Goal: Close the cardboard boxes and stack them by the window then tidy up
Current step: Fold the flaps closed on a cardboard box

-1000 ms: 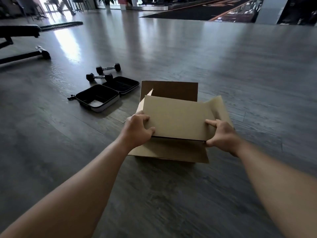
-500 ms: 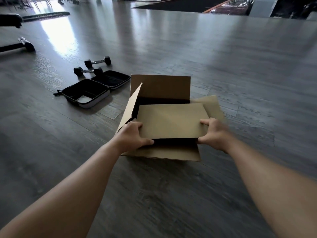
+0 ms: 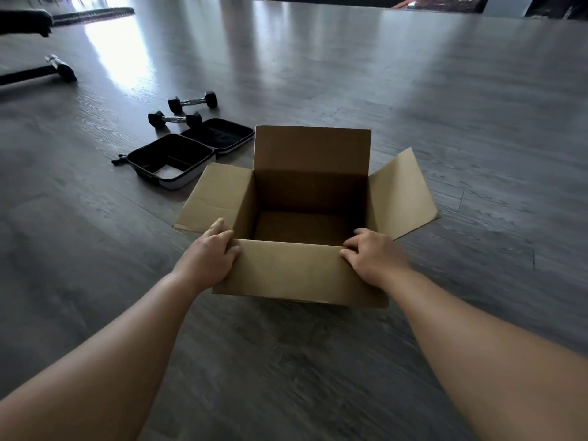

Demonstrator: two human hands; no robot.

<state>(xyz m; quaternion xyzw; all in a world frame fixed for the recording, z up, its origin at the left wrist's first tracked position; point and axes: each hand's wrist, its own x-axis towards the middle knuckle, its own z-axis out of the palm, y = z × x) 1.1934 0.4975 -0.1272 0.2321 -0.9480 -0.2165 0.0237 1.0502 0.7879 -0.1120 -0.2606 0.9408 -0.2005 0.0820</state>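
A brown cardboard box (image 3: pixel 299 272) stands on the grey wooden floor in front of me, open and empty inside. Its far flap stands upright, and its left and right flaps splay outward. The near flap is folded down towards me over the front wall. My left hand (image 3: pixel 210 251) grips the near left corner of the box, thumb on the flap. My right hand (image 3: pixel 372 254) grips the near right corner, fingers curled over the fold.
An open black zip case (image 3: pixel 187 154) lies on the floor left of the box. Two black dumbbells (image 3: pixel 184 111) lie just behind it. A black bench frame (image 3: pixel 38 70) sits at the far left. Bare floor stretches to the right and beyond.
The near flap, held over the opening before, has swung down towards me. The side flaps have fallen outward, and the box interior is now exposed. Both hands stayed on the near corners.
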